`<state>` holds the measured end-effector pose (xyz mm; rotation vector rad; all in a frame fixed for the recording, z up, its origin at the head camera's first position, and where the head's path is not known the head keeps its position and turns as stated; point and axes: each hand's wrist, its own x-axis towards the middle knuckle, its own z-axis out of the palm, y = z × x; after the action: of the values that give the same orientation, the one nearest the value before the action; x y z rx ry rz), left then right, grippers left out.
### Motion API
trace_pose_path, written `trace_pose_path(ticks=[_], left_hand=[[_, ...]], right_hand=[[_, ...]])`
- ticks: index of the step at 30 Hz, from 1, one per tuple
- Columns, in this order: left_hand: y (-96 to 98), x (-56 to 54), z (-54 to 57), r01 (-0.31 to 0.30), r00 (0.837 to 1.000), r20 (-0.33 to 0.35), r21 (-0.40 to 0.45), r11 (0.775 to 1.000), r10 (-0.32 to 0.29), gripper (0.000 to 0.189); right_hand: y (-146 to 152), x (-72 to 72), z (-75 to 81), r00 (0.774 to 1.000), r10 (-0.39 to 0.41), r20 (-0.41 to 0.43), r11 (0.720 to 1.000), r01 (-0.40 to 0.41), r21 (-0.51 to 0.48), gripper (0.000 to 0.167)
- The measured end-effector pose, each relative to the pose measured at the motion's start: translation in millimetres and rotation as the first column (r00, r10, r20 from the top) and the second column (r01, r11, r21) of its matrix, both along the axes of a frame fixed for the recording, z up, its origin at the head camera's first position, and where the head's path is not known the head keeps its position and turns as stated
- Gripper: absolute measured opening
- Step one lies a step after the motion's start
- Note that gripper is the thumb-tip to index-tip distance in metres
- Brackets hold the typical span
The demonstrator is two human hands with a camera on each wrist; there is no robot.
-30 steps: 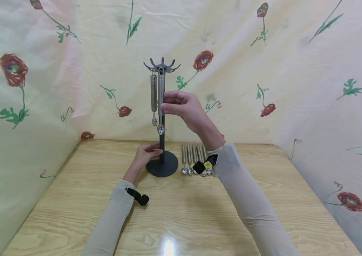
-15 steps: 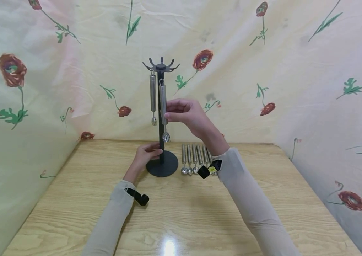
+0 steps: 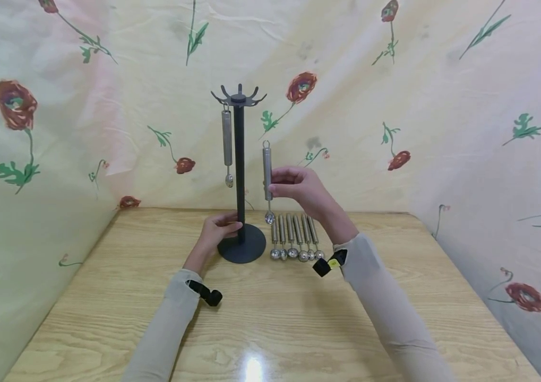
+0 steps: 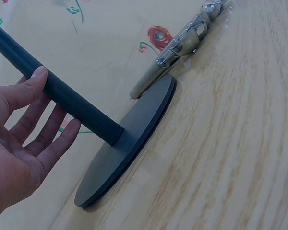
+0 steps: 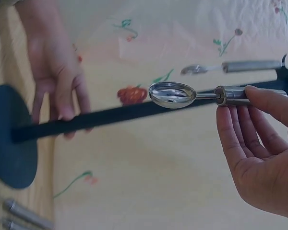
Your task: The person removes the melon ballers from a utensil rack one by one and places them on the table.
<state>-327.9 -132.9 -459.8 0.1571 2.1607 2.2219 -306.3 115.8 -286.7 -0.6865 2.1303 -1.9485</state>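
My right hand [image 3: 299, 188] pinches a steel melon baller [image 3: 267, 172] by its handle, upright, with the hanging loop on top and the small scoop below. In the right wrist view its oval bowl [image 5: 173, 95] shows plainly. It is held to the right of a black hook stand [image 3: 239, 159], apart from it. Low on the stand's pole [image 4: 81, 110], just above the round base [image 4: 129, 139], my left hand [image 3: 217, 231] grips with thumb and fingers. A second melon baller [image 3: 227, 139] hangs from a hook on the stand's left side.
Several more melon ballers [image 3: 298, 233] lie in a row on the wooden table [image 3: 251, 307], right of the base, scoops toward me. Flower-printed cloth [image 3: 346, 127] walls the table at the back and both sides.
The melon baller in my right hand has come off the front of the stand, moving down and to the right. My left hand has stayed on the pole.
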Motion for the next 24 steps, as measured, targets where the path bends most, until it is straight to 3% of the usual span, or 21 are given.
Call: trace_pose_path(ticks=[8, 24], left_hand=[[0.8, 1.4, 0.5, 0.013, 1.0, 0.002, 0.053, 0.998, -0.013, 0.04], [0.1, -0.7, 1.2, 0.006, 1.0, 0.016, 0.031, 1.0, -0.007, 0.042]], right_hand=[[30, -7.0, -23.9, 0.999, -0.035, 0.042, 0.999, 0.036, -0.009, 0.03], [96, -22.9, -69.6, 0.97, -0.179, 0.165, 0.983, 0.169, 0.075, 0.044]])
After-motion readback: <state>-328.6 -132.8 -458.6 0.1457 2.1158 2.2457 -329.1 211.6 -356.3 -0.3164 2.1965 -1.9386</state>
